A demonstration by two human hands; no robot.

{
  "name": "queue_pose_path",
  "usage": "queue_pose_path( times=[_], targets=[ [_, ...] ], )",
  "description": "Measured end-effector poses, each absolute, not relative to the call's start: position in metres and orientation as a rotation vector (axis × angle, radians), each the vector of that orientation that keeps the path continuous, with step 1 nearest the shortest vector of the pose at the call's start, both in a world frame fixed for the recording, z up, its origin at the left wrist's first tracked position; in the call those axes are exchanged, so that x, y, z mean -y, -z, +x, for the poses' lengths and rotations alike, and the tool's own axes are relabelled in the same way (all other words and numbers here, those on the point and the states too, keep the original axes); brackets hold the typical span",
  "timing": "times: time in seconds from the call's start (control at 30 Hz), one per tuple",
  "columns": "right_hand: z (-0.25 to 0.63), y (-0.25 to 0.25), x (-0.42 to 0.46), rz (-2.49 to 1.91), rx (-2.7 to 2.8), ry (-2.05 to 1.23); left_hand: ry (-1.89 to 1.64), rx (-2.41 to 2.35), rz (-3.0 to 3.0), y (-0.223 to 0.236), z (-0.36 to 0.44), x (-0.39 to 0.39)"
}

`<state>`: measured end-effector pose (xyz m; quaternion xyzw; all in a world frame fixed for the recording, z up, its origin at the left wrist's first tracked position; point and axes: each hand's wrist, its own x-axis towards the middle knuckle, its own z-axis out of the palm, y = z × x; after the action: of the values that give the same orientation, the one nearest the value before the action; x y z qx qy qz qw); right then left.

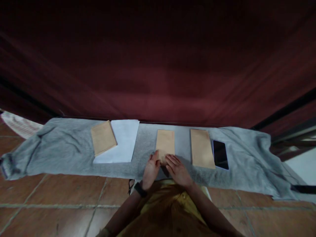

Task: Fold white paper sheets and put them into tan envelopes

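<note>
A small brown paper envelope point(166, 140) lies flat on the grey cloth in front of me, with faint reddish print near its upper right corner. My left hand point(151, 168), a dark band on its wrist, holds the envelope's lower left corner with thumb and fingertips. Over the lower right part, my right hand point(177, 168) lies flat with fingers stretched out and pressing the paper. The hands partly hide the envelope's bottom edge. To the right lies a brown envelope stack point(202, 148); a second brown stack point(103, 137) sits at left, overlapping white paper sheets point(124, 141).
A phone point(220, 154) with a dark screen lies beside the right stack. The rumpled grey cloth point(66, 148) covers a long, narrow surface. A dark red upright panel point(158, 82) rises right behind it. Tiled floor point(66, 194) shows below the front edge.
</note>
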<state>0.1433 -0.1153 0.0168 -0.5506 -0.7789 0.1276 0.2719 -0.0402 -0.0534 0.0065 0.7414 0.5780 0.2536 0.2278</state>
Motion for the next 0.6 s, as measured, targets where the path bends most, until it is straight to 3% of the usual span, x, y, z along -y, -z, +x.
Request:
queue_pose_path(
  times=[0.13,0.27,0.6],
  targets=[
    [0.149,-0.007,0.122,-1.461,2.281,-0.186,-0.543,-1.689,2.378,-0.013,-0.033,0.064],
    [0.148,0.002,0.126,-1.471,2.280,-0.115,-0.462,-1.316,2.636,-0.015,-0.021,0.044],
    [0.152,-0.008,0.123,-1.440,2.268,-0.267,-0.285,-1.105,2.680,0.000,0.030,-0.045]
  ],
)
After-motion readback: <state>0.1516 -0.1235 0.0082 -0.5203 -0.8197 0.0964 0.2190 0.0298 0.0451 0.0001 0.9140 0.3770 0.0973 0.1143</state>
